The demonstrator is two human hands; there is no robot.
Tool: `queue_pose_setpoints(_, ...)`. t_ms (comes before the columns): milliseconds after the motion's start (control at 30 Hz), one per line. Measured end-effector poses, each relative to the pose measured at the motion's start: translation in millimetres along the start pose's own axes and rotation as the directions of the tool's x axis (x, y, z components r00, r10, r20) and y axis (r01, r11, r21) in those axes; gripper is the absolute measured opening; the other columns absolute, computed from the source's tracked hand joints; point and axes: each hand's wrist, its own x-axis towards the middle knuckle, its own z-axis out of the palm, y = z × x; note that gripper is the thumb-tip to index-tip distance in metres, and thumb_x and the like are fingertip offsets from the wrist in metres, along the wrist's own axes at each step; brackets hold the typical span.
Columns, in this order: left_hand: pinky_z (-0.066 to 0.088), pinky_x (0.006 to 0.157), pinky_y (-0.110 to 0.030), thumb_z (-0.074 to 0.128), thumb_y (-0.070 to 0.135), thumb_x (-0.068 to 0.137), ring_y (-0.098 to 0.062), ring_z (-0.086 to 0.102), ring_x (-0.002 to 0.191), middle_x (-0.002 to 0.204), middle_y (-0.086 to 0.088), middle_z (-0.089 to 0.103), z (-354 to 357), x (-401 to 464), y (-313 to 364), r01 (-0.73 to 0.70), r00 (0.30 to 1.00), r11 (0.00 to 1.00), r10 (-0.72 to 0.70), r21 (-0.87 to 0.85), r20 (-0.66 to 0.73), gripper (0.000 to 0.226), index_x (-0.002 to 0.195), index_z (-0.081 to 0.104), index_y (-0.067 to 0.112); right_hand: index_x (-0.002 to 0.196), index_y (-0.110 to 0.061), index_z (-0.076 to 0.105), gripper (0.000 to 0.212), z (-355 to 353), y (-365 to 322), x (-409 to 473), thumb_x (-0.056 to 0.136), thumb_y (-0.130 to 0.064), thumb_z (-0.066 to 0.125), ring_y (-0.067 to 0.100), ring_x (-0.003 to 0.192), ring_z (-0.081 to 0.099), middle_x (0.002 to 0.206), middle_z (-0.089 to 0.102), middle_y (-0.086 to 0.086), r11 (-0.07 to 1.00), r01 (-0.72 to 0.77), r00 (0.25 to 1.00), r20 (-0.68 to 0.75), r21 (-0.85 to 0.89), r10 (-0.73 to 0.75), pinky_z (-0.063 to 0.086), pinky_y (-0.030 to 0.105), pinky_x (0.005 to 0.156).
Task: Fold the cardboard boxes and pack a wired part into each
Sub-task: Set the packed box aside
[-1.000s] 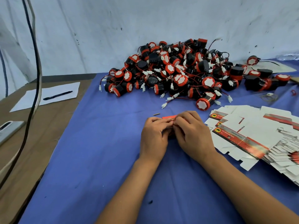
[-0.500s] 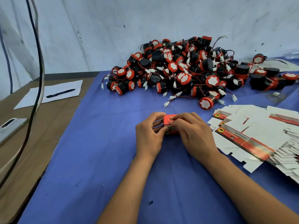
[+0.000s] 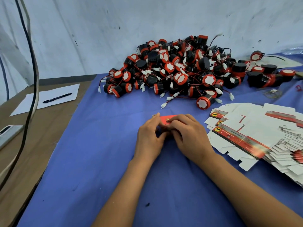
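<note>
A small red cardboard box (image 3: 164,119) sits on the blue cloth (image 3: 101,145) at the middle of the table, mostly hidden by my hands. My left hand (image 3: 150,138) grips its left side with curled fingers. My right hand (image 3: 188,136) curls over its top and right side. A big heap of red-and-black wired parts (image 3: 177,71) with white plugs lies behind, against the wall. Flat unfolded box blanks (image 3: 255,128), white with red printed strips, are fanned out to the right of my right hand.
A white sheet with a black pen (image 3: 57,97) lies on the brown table at the left. Black and grey cables (image 3: 32,79) hang down the left side. A grey device (image 3: 8,133) rests at the left edge. The wall (image 3: 147,18) closes the back.
The box has been turned and pressed lower between my hands, so less of it shows. Both hands stay together on it at the same spot.
</note>
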Motion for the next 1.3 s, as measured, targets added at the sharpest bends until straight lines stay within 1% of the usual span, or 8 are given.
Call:
queue_pose_setpoints(167,0.06,0.091,-0.037,0.084,0.001,0.081,-0.021,0.074,0.097,0.095,-0.002,0.075,-0.3,9.0,-7.4,0.227,0.973,0.932,-0.204,-0.283,0.109,0.029,0.083,0.059,0.017,0.102,-0.002,0.072,0.014,0.5,-2.3,0.7,0.088,0.002,0.069,0.031,0.106,0.061,0.11,0.07,0.009,1.0,-0.016,0.998,0.053,-0.009,0.017,0.055,0.043,0.083)
queue_pose_setpoints(333,0.057,0.076,-0.023,0.083,0.001,0.083,-0.014,0.075,0.085,0.089,0.0,0.078,-3.0,12.4,12.5,0.258,0.966,0.911,-0.236,-0.323,0.108,0.021,0.085,0.064,0.011,0.127,-0.01,0.059,0.042,-21.3,-9.3,-7.0,0.086,-0.009,0.071,0.021,0.138,0.04,0.139,0.056,0.002,0.997,-0.061,0.983,0.169,-0.044,0.067,0.054,0.04,0.094)
queue_pose_setpoints(533,0.061,0.076,-0.031,0.073,0.015,0.096,-0.019,0.076,0.09,0.091,-0.002,0.078,25.1,28.5,152.6,0.002,0.996,0.822,0.051,-0.569,0.077,0.009,0.099,0.065,0.013,0.097,-0.006,0.066,0.027,-149.7,3.9,-6.7,0.078,-0.012,0.085,0.027,0.112,0.055,0.117,0.062,0.008,0.975,-0.189,0.953,-0.263,-0.121,0.152,0.055,0.043,0.077)
queue_pose_setpoints(667,0.061,0.084,-0.039,0.071,0.013,0.093,-0.016,0.076,0.092,0.097,-0.004,0.077,82.5,27.8,291.0,-0.158,0.93,0.715,0.34,-0.681,0.14,0.015,0.107,0.071,0.014,0.096,-0.014,0.068,0.041,-291.7,18.9,-55.3,0.064,-0.021,0.093,0.025,0.102,0.056,0.11,0.057,0.005,0.825,-0.528,0.786,-0.485,-0.204,0.383,0.044,0.027,0.082)
queue_pose_setpoints(833,0.059,0.092,-0.046,0.066,0.029,0.092,-0.02,0.073,0.106,0.106,-0.002,0.076,150.7,-29.8,424.3,-0.119,0.773,0.631,0.544,-0.767,0.327,0.036,0.125,0.071,0.017,0.107,-0.029,0.072,0.048,-428.3,6.4,-143.5,0.064,-0.04,0.092,0.03,0.101,0.063,0.108,0.066,0.011,0.424,-0.847,0.529,-0.581,-0.32,0.618,0.051,0.038,0.088)
queue_pose_setpoints(1067,0.055,0.089,-0.041,0.057,0.04,0.105,-0.017,0.067,0.106,0.114,-0.001,0.076,204.1,-87.8,460.9,-0.326,0.459,0.719,0.688,-0.614,0.562,0.037,0.138,0.065,0.026,0.126,-0.022,0.065,0.048,-465.9,18.8,-206.3,0.082,-0.024,0.083,0.026,0.102,0.06,0.116,0.067,0.007,0.092,-0.961,0.188,-0.374,-0.26,0.908,0.044,0.032,0.082)
queue_pose_setpoints(1167,0.054,0.088,-0.042,0.056,0.042,0.105,-0.019,0.068,0.108,0.114,0.0,0.076,208.4,-77.1,436.3,-0.365,0.558,0.733,0.666,-0.574,0.496,0.032,0.126,0.071,0.024,0.133,-0.027,0.061,0.053,-448.8,26.5,-192.8,0.084,-0.029,0.08,0.028,0.118,0.059,0.129,0.064,0.008,0.141,-0.949,0.25,-0.401,-0.281,0.881,0.046,0.034,0.091)
queue_pose_setpoints(1300,0.051,0.083,-0.039,0.062,0.024,0.099,-0.023,0.067,0.099,0.102,-0.001,0.077,201.8,-45.4,371.7,-0.281,0.798,0.837,0.475,-0.469,0.37,0.016,0.104,0.075,0.016,0.122,-0.027,0.067,0.043,-386.8,38.6,-135.9,0.081,-0.027,0.076,0.025,0.11,0.064,0.117,0.069,0.002,0.418,-0.874,0.485,-0.442,-0.247,0.754,0.051,0.035,0.089)
